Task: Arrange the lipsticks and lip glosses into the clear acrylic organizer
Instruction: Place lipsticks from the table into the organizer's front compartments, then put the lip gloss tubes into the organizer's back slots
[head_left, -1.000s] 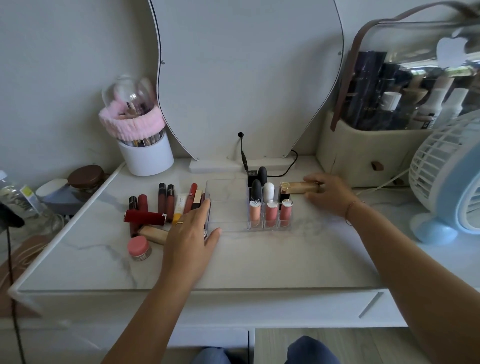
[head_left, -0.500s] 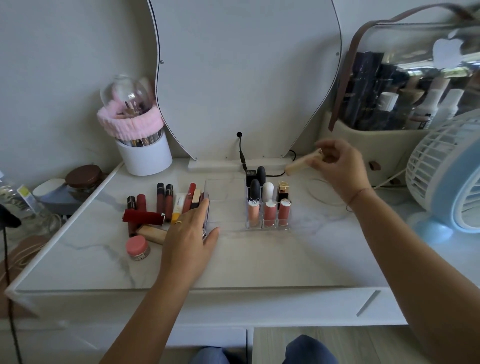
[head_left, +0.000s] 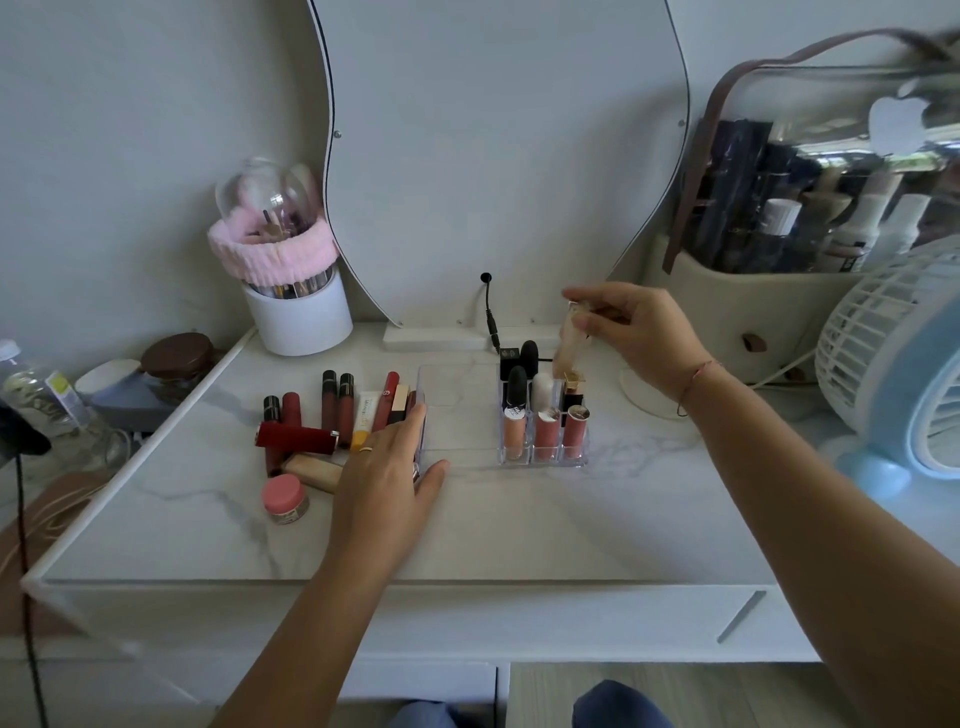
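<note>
Okay: right hand (head_left: 639, 338) pinches gold lipstick (head_left: 569, 345), tilted to feed the 1 o'clock slot of organizer (head_left: 457, 395); left hand (head_left: 384, 467), fingers flat, braces its 9 o'clock edge, presumably against sliding.

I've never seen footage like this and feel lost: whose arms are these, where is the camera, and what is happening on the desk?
There is no machine here. A person works with bare hands, and the one picture comes from a camera worn on their head, looking down. On the white table stands a clear acrylic organizer, with upright lipsticks in its right-hand slots. To its left lie a loose pile of lipsticks and glosses and a small pink jar. The left hand rests flat at the organizer's left end. The right hand pinches a pale gold tube, tilted, above the back right slots.
</note>
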